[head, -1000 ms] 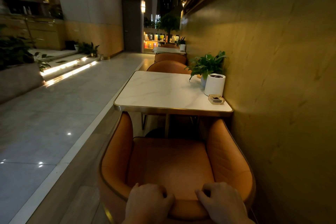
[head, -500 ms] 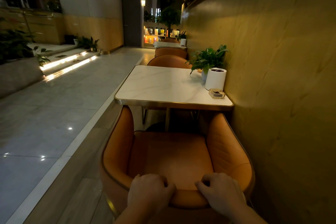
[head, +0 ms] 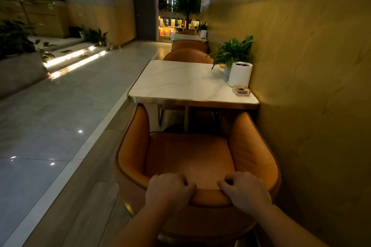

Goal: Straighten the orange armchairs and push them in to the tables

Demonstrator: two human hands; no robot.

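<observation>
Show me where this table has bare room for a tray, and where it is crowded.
Bare: the aisle side and middle of the marble table, from far edge to near rim. Crowded: the wall-side strip, where potted plant, white canister and ashtray stand in a row. The armchair seat is also bare.
</observation>
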